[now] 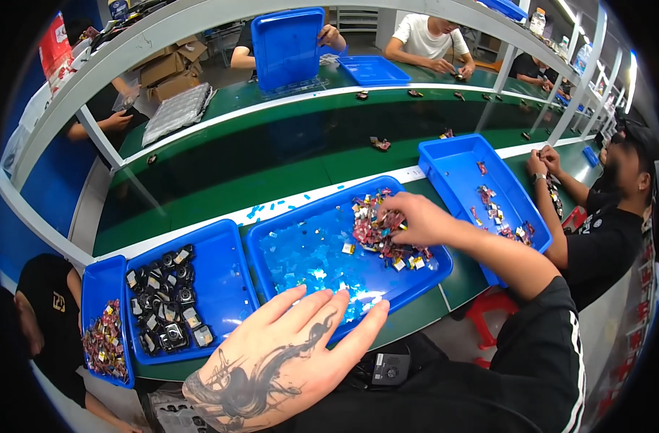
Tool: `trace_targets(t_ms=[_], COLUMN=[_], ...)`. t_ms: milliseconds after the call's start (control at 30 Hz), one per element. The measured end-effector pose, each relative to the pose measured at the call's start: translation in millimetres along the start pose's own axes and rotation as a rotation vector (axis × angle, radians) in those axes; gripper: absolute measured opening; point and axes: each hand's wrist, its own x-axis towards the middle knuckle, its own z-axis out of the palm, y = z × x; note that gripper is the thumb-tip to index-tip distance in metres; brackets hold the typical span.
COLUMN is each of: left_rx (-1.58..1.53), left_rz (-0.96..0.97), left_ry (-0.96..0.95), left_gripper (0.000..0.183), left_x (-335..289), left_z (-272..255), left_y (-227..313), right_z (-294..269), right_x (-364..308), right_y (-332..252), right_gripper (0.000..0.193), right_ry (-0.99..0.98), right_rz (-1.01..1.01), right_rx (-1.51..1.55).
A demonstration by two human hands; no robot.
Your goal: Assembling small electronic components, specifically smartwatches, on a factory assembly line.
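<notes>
My left hand (pixel 286 361) hovers palm down over the near edge of the middle blue tray (pixel 257 249), fingers spread and holding nothing. Inside that tray, my right hand (pixel 422 219) reaches into a heap of small electronic parts (pixel 372 225), with red, silver and yellow bits showing. Its fingers are curled round some of those parts, and the fingertips are partly hidden by the heap. Small translucent blue film pieces (pixel 308 256) litter the tray's bottom left of the heap.
To the left, a blue tray (pixel 228 278) holds black camera-like units (pixel 167 303); beyond it stands a narrow tray (pixel 98 289) of small parts. Another blue tray (pixel 445 148) with scattered parts is at right, near a co-worker (pixel 611 216). A green conveyor belt (pixel 286 155) runs behind.
</notes>
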Motion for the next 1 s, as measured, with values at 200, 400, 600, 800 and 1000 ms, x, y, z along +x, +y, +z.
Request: trace_targets(t_ms=[200,400,600,800,1000], left_rx=[-0.021,-0.056,-0.081,-0.011,-0.035], left_rz=[-0.052,-0.083,-0.109,-0.145,-0.209], left_ry=[-0.032,-0.089,-0.103,-0.163,-0.197], left_gripper=[0.055,0.061,0.049,0.061,0.063], left_x=[-3,-1,13,33,38], left_z=[-7,-4,-11,0,2], left_y=[12,3,8,1,-12], right_z=[-7,-37,-107,-47,-89], right_x=[-10,-21,-15,-9,-68], right_y=[-27,-11,111,188,133], right_gripper=[0.066,0.056,0.034,0.037,0.030], right_ry=[-0.225,-0.131,0.071,0.090,-0.430], right_rz=[-0.094,-0.201,0.425,-0.103,0.069], right_rx=[-0.003,-0.048,-0.305,-0.217,-0.133])
